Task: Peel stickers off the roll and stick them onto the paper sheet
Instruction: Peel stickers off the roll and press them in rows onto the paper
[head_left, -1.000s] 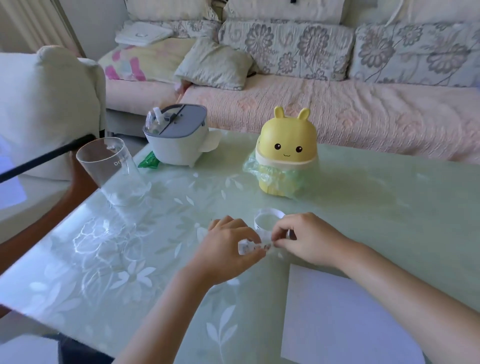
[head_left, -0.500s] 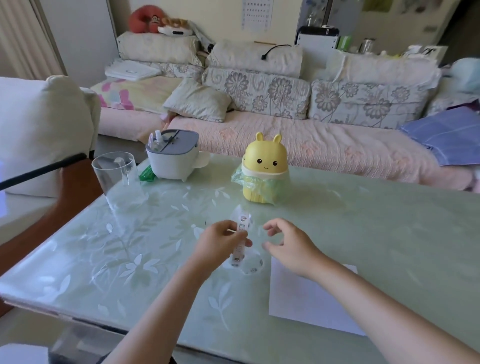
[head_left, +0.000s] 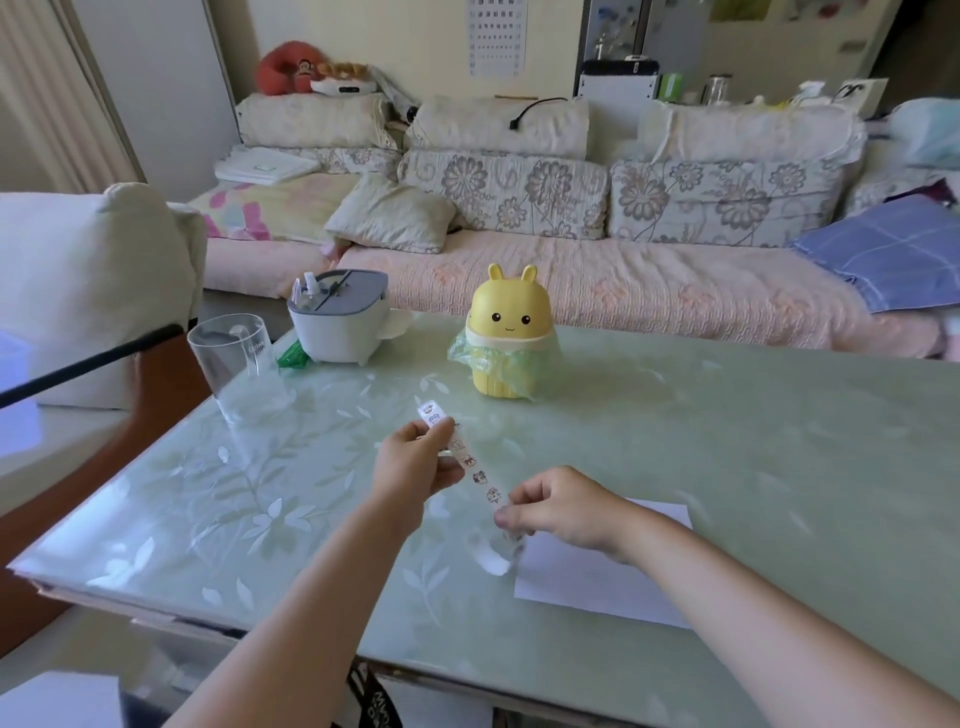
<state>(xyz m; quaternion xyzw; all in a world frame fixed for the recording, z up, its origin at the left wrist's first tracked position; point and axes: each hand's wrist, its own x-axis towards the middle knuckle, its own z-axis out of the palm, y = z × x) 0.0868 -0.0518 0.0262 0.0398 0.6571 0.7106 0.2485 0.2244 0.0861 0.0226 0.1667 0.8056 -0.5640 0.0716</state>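
Sticker strip (head_left: 478, 475): a narrow clear tape printed with small cartoon stickers in a single row. It is pulled out straight and runs diagonally above the table. The person's left hand (head_left: 415, 467) pinches it near the far, upper end, leaving a short free end sticking out beyond the fingers. The right hand (head_left: 566, 506) pinches the near, lower end.

Roll (head_left: 493, 553): hangs below the right hand's fingers, blurred, detail not readable.

Paper sheet (head_left: 587, 587): plain white, rectangular, flat on the table just right of the roll, partly covered by the right wrist.
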